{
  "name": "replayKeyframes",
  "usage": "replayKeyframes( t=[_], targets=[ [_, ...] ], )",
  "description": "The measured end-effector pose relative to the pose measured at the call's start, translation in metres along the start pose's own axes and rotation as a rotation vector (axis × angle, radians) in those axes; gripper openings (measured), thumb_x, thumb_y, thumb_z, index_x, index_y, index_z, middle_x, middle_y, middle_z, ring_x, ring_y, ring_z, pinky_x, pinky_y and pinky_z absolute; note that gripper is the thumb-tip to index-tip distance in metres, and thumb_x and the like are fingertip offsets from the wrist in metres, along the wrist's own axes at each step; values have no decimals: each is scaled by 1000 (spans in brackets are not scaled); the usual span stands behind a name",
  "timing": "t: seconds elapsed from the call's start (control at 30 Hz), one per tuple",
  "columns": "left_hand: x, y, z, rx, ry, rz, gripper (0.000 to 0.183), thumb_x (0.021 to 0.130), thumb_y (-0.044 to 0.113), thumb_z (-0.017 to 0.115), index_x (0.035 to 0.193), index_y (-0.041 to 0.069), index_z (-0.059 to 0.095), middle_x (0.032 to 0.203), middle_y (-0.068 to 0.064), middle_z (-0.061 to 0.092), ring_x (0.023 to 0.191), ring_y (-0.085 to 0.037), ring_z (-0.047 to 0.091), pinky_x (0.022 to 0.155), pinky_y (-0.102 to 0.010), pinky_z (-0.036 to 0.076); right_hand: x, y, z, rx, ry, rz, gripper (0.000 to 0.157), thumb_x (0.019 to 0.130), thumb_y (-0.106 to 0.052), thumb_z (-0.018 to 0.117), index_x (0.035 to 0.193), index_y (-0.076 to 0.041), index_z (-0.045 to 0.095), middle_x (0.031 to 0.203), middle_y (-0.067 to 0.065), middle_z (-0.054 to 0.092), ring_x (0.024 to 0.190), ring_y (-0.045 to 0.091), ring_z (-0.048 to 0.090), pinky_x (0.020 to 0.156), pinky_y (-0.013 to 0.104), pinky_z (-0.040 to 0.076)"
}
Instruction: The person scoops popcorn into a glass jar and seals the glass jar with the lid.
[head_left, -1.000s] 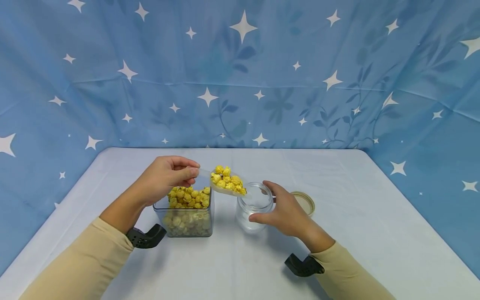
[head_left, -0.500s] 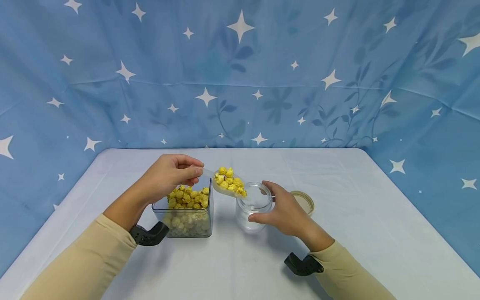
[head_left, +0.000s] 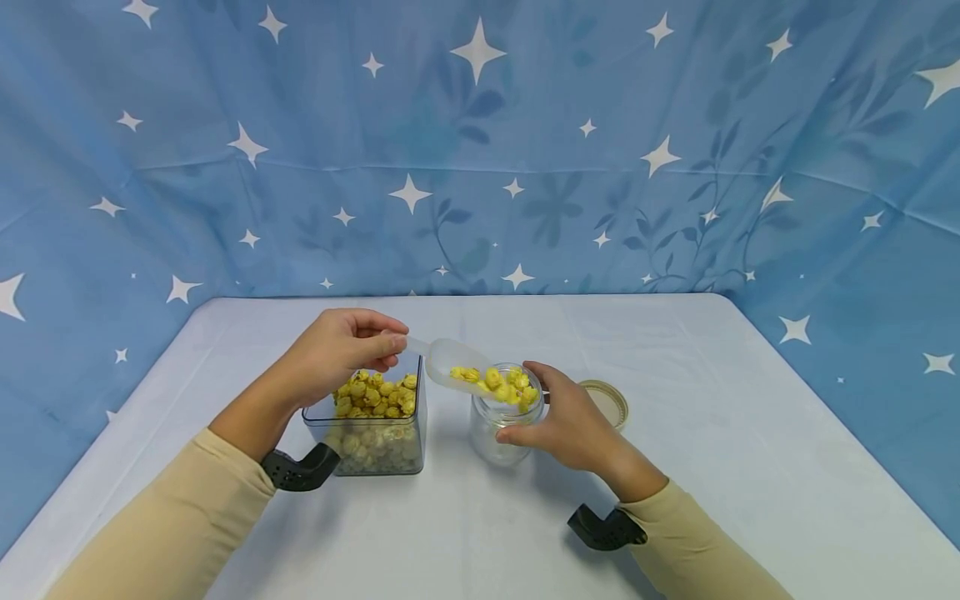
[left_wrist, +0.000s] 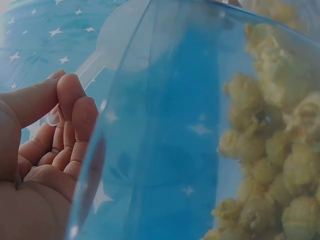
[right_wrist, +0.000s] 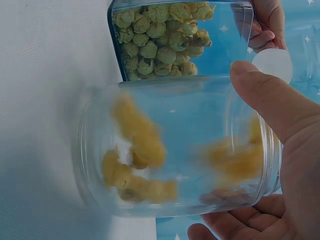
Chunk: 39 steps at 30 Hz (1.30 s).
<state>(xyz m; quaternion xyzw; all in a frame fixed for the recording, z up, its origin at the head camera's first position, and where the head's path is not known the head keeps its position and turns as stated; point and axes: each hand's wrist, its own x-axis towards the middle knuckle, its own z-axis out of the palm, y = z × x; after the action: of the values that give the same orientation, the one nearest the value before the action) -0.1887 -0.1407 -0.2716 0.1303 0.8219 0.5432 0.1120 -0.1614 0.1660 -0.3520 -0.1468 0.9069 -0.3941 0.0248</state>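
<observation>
My left hand (head_left: 341,350) pinches the handle of a translucent white scoop (head_left: 448,358), tilted down over the mouth of a clear jar (head_left: 495,437). Yellow popcorn (head_left: 513,387) slides off the scoop's tip into the jar; in the right wrist view, blurred popcorn (right_wrist: 232,160) falls inside it and other pieces lie near its bottom. My right hand (head_left: 573,421) grips the jar near its neck, thumb on the near side and fingers round the far side. Under my left hand stands a clear square container (head_left: 378,446) of popcorn (head_left: 371,396).
A round gold-rimmed lid (head_left: 607,404) lies on the white-covered table (head_left: 465,533), behind my right hand. A blue curtain with stars (head_left: 480,150) hangs behind the table. Both wrists wear black camera bands.
The scoop moved slightly right, then tipped toward the jar. Popcorn that lay heaped on it now runs off its tip into the jar. My right hand and the jar stay put.
</observation>
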Motion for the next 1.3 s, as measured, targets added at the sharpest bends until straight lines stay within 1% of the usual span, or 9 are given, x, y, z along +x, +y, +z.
replayKeyframes(
  t=[0.17, 0.43, 0.63, 0.77, 0.9, 1.07, 1.13, 1.23, 1.3],
  targets=[
    [0, 0, 0, 2, -2, 3, 35, 100, 20, 65, 126, -4, 63, 104, -11, 68, 90, -23, 66, 90, -43, 54, 0, 1, -1, 14, 2, -18, 100, 74, -39, 90, 148, 5, 39, 138, 16, 54, 118, 36, 58, 93, 47, 53],
    [-1, 1, -2, 12, 5, 6, 35, 100, 21, 65, 126, -4, 64, 105, -11, 68, 91, -23, 66, 92, -45, 53, -1, 1, -1, 8, 6, -28, 100, 74, -40, 89, 148, 5, 40, 136, 16, 55, 117, 37, 59, 92, 47, 53],
    [-6, -1, -8, 17, 8, -3, 36, 100, 22, 65, 126, -2, 63, 105, -12, 68, 93, -24, 66, 92, -45, 53, -1, 1, 0, 13, 4, -23, 100, 74, -41, 89, 148, 5, 39, 137, 16, 54, 117, 37, 58, 92, 47, 52],
    [-13, -5, -15, 17, 25, -1, 37, 100, 24, 65, 127, -2, 63, 104, -11, 67, 95, -26, 65, 92, -44, 53, -1, 1, -2, 6, -13, -35, 102, 76, -42, 88, 150, 5, 35, 144, 19, 48, 119, 38, 56, 95, 47, 51],
    [-28, -12, -27, 21, 54, 12, 41, 101, 24, 64, 131, -5, 60, 106, -9, 66, 98, -27, 66, 90, -35, 54, 1, -3, -8, 11, -7, -110, 101, 77, -41, 88, 150, 5, 35, 148, 19, 45, 126, 37, 53, 99, 48, 48],
    [-42, -20, -49, 43, 94, 20, 42, 103, 21, 60, 133, -8, 57, 105, -7, 65, 94, -17, 66, 86, -25, 54, 11, -19, -16, 12, 24, -228, 97, 76, -38, 89, 149, 2, 39, 149, 13, 47, 134, 30, 47, 106, 49, 42],
    [-47, -23, -56, 55, 107, 21, 42, 103, 21, 59, 134, -8, 56, 104, -5, 64, 92, -13, 66, 86, -24, 54, 14, -27, -17, -3, 7, -238, 98, 76, -39, 89, 150, 0, 38, 150, 12, 46, 134, 30, 47, 107, 49, 41],
    [-54, -29, -69, 56, 132, 29, 38, 104, 20, 59, 132, -5, 58, 102, -2, 64, 90, -12, 66, 85, -22, 53, 21, -39, -17, -30, -38, -238, 100, 76, -40, 89, 151, 0, 36, 152, 12, 43, 135, 30, 46, 107, 49, 41],
    [-60, -33, -78, 47, 148, 51, 28, 104, 17, 59, 127, 3, 63, 100, 0, 63, 89, -12, 66, 84, -21, 53, 26, -48, -15, -36, -80, -245, 101, 76, -40, 89, 152, 0, 36, 152, 12, 43, 136, 29, 45, 108, 47, 40]
  ],
)
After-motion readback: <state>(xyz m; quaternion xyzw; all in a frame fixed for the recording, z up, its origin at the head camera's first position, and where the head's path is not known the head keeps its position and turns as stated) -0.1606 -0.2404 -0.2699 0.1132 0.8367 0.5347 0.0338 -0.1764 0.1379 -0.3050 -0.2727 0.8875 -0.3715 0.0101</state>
